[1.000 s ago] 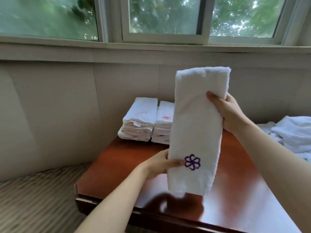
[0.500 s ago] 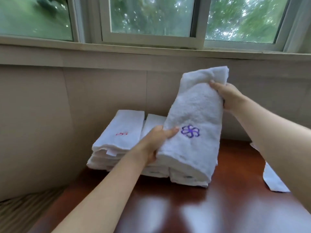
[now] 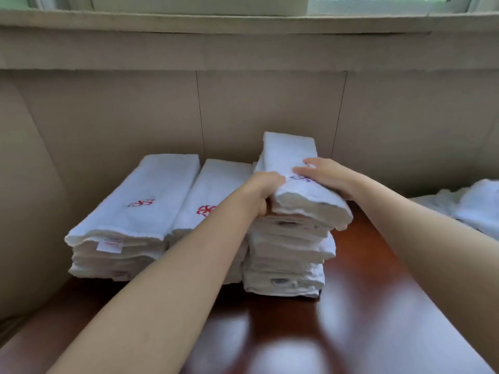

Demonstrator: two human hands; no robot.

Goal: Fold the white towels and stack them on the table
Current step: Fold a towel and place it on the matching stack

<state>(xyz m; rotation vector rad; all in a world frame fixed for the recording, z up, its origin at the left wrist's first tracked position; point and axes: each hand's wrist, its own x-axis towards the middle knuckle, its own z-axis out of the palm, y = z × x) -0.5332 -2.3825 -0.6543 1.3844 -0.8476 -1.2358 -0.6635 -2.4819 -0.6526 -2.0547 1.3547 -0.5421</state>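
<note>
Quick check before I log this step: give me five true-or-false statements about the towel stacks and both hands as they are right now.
1. The towel with the purple flower lies on the rightmost stack. True.
2. The right hand rests flat on that towel. True.
3. The left hand hangs idle over the table. False: it grips the towel's left edge.
4. The other two stacks show purple flowers. False: the left stack and middle stack carry red ones.
5. Unfolded towels lie at far right. True.
</note>
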